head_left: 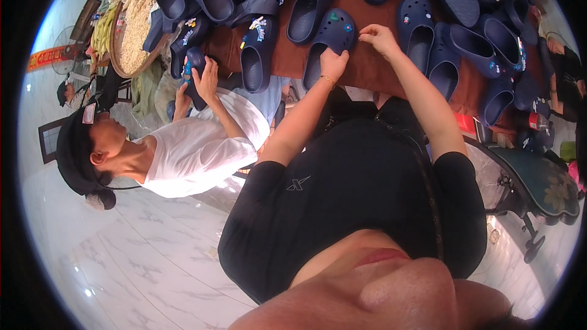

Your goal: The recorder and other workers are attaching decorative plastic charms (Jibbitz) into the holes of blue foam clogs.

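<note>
A navy clog [333, 35] with small coloured charms lies on the brown table [367, 70]. My left hand [334, 64] grips its heel end, thumb over the rim. My right hand [380, 38] hovers just right of the clog's toe, its fingertips pinched together beside the upper. Whether something small sits in that pinch is too small to tell. Both forearms reach up from my black shirt toward the table.
Many more navy clogs [422, 30] cover the table, some with charms [258, 29]. At the left, a person in a white shirt [195, 153] holds another navy clog [194, 73]. A round tray of pale bits [131, 36] sits far left. A black fan stand [526, 232] is at the right.
</note>
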Tool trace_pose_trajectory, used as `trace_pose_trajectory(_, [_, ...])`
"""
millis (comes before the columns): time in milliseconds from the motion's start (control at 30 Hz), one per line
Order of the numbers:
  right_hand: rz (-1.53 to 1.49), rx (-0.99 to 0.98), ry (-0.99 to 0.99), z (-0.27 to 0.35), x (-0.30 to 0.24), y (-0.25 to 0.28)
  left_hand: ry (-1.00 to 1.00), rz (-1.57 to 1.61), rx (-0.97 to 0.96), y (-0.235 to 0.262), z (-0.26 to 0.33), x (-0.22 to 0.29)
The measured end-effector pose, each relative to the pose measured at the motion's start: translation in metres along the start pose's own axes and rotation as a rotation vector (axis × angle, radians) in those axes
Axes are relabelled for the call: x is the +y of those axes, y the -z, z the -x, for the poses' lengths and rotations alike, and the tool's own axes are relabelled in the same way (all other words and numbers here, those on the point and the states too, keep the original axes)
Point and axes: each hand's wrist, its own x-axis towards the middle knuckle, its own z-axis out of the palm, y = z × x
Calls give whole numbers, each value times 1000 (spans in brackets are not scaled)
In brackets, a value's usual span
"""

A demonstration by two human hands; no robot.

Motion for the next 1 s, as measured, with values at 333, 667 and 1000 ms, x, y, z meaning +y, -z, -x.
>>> trace_pose_trajectory(333, [98,2,177,-14,30,-33,-161,50,61,-5,12,0])
trace_pose_trajectory(667, [351,-26,24,-22,8,-17,41,116,-19,1,12,7])
trace_pose_trajectory(1000, [515,-116,-49,-25,9,-10,14,150,-38,-3,10,1])
